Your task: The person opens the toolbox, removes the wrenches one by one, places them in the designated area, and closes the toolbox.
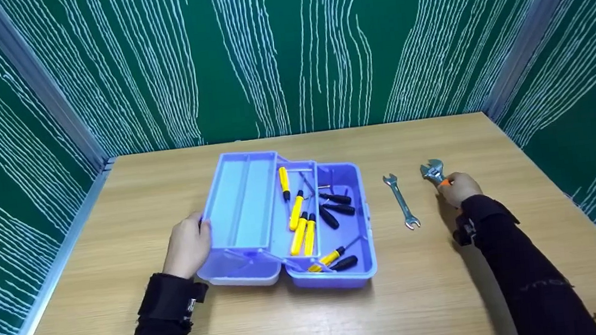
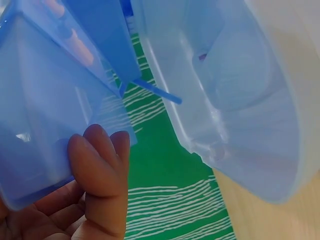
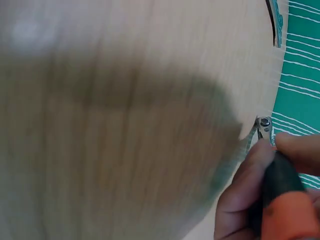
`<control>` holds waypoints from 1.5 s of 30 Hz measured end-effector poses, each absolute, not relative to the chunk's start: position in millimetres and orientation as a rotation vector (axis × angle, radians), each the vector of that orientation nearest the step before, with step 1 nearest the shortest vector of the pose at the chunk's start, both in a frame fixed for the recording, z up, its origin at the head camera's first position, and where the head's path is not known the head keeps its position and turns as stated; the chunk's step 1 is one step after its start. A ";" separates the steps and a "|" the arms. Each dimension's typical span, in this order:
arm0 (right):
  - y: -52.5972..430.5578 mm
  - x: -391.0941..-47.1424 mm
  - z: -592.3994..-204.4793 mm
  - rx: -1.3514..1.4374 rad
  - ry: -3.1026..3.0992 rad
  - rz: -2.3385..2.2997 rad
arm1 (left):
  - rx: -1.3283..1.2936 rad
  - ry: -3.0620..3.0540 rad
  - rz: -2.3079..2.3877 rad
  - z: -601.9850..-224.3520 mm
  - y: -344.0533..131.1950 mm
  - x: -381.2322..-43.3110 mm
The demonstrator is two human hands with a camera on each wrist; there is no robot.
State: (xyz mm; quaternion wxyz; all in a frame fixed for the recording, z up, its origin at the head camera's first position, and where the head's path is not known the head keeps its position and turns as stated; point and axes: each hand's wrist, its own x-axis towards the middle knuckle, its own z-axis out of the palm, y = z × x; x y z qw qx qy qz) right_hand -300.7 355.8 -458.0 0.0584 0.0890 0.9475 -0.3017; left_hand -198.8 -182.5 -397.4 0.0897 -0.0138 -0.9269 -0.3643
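A purple-blue plastic toolbox [image 1: 363,221] lies unfolded mid-table. My left hand [image 1: 188,245] grips the left edge of its upper divided tray [image 1: 232,195]; in the left wrist view curled fingers [image 2: 97,155] press against the translucent plastic. Yellow-handled screwdrivers [image 1: 296,212] lie in the inner tray, and black-handled ones [image 1: 339,209] lie in the deep base. At the right, my right hand [image 1: 460,189] holds an adjustable wrench [image 1: 433,170] by its orange and black handle [image 3: 287,215]. The wrench head points away from me, low over or on the table.
Between the toolbox and my right hand lies a double open-ended wrench [image 1: 402,201] on the wooden table [image 1: 345,321]. Green partitions with white wavy lines [image 1: 309,51] enclose the table at the back and both sides.
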 end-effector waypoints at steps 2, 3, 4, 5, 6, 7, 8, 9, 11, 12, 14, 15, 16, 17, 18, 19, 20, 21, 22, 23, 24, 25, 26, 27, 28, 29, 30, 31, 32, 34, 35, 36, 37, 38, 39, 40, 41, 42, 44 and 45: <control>356.1 -301.3 -458.9 0.301 2.858 -0.940 | -0.038 -2.759 -1.079 -398.0 -182.8 -199.2; 356.2 -301.4 -459.0 0.314 2.849 -0.957 | -0.038 -2.759 -1.076 -398.3 -182.9 -199.4; 356.5 -301.3 -458.9 0.323 2.844 -0.969 | -0.039 -2.760 -1.074 -398.7 -182.9 -199.7; 356.7 -300.8 -458.3 0.329 2.840 -0.976 | -0.040 -2.761 -1.075 -398.7 -183.0 -199.6; 357.0 -300.4 -457.8 0.335 2.836 -0.980 | -0.042 -2.761 -1.073 -399.0 -183.1 -199.8; 357.6 -300.0 -457.1 0.336 2.838 -0.982 | -0.042 -2.764 -1.075 -399.2 -183.2 -200.0; 357.9 -299.5 -456.7 0.340 2.844 -0.978 | -0.043 -2.763 -1.074 -399.3 -183.2 -200.2; 358.5 -299.0 -455.9 0.341 2.852 -0.973 | -0.045 -2.764 -1.077 -399.2 -183.2 -200.3; 359.0 -298.1 -454.7 0.347 2.863 -0.964 | -0.042 -2.770 -1.087 -398.9 -183.4 -200.1; 359.1 -297.8 -454.4 0.346 2.868 -0.962 | -0.041 -2.768 -1.083 -398.9 -183.3 -200.1; 358.5 -296.8 -453.7 0.345 2.869 -0.971 | -0.040 -2.762 -1.080 -398.6 -183.4 -200.0; 358.3 -296.4 -453.5 0.342 2.870 -0.976 | -0.038 -2.765 -1.082 -398.4 -183.5 -199.6; 357.8 -296.2 -453.8 0.342 2.871 -0.980 | -0.037 -2.768 -1.082 -398.0 -183.5 -199.2; 357.8 -295.8 -453.7 0.340 2.874 -0.981 | -0.037 -2.766 -1.079 -398.2 -183.5 -199.4; 357.3 -295.3 -453.8 0.341 2.879 -0.979 | -0.038 -2.768 -1.074 -398.2 -183.7 -199.5; 356.7 -294.9 -454.1 0.343 2.884 -0.974 | -0.036 -2.772 -1.075 -398.3 -183.9 -199.7; 356.1 -294.5 -454.5 0.345 2.892 -0.965 | -0.034 -2.775 -1.078 -398.3 -184.0 -199.8; 355.4 -294.3 -454.8 0.356 2.896 -0.954 | -0.032 -2.778 -1.082 -398.3 -184.0 -199.8; 354.6 -294.0 -454.9 0.361 2.902 -0.938 | -0.032 -2.778 -1.086 -398.4 -184.0 -199.8; 353.8 -293.5 -454.5 0.365 2.908 -0.918 | -0.039 -2.774 -1.080 -398.7 -184.2 -199.9; 352.6 -293.1 -454.5 0.375 2.908 -0.904 | -0.048 -2.771 -1.072 -398.7 -184.2 -199.7; 351.4 -292.8 -454.3 0.386 2.910 -0.885 | -0.055 -2.766 -1.068 -398.8 -184.1 -199.5; 350.6 -292.6 -454.0 0.400 2.907 -0.871 | -0.064 -2.760 -1.061 -398.9 -183.9 -199.3; 349.8 -292.5 -453.9 0.417 2.897 -0.866 | -0.072 -2.755 -1.052 -398.9 -183.8 -199.2; 349.2 -292.3 -453.9 0.429 2.885 -0.865 | -0.080 -2.750 -1.041 -398.9 -183.7 -199.1; 348.6 -292.2 -454.1 0.442 2.871 -0.868 | -0.085 -2.745 -1.031 -399.1 -183.7 -199.2; 348.2 -292.4 -454.9 0.459 2.857 -0.876 | -0.085 -2.745 -1.030 -398.9 -183.5 -199.2; 347.9 -292.4 -455.7 0.468 2.847 -0.883 | -0.083 -2.745 -1.031 -398.9 -183.4 -199.2; 348.3 -292.5 -456.5 0.474 2.837 -0.895 | -0.080 -2.746 -1.033 -398.5 -183.1 -199.0; 348.7 -292.4 -457.7 0.468 2.833 -0.904 | -0.074 -2.748 -1.036 -398.2 -182.8 -198.8; 348.8 -292.3 -458.1 0.460 2.839 -0.898 | -0.071 -2.749 -1.038 -398.3 -182.7 -198.8; 348.9 -292.1 -458.3 0.452 2.845 -0.894 | -0.068 -2.750 -1.042 -398.1 -182.5 -198.7; 348.9 -291.8 -458.3 0.445 2.848 -0.891 | -0.063 -2.752 -1.048 -397.9 -182.5 -198.5; 348.9 -291.8 -458.2 0.437 2.851 -0.884 | -0.059 -2.755 -1.051 -397.9 -182.5 -198.5; 348.5 -291.6 -457.6 0.433 2.852 -0.878 | -0.058 -2.756 -1.053 -397.9 -182.6 -198.4; 347.8 -291.3 -456.9 0.435 2.847 -0.876 | -0.058 -2.758 -1.053 -397.7 -182.6 -198.2; 347.0 -291.1 -455.9 0.442 2.841 -0.876 | -0.057 -2.759 -1.055 -397.9 -182.8 -198.3; 345.9 -290.8 -454.3 0.451 2.836 -0.877 | -0.055 -2.762 -1.057 -397.7 -182.8 -198.2; 343.7 -290.9 -450.1 0.448 2.838 -0.870 | -0.057 -2.764 -1.052 -397.7 -182.8 -198.3; 341.7 -291.0 -447.7 0.444 2.839 -0.873 | -0.057 -2.763 -1.052 -397.7 -182.8 -198.2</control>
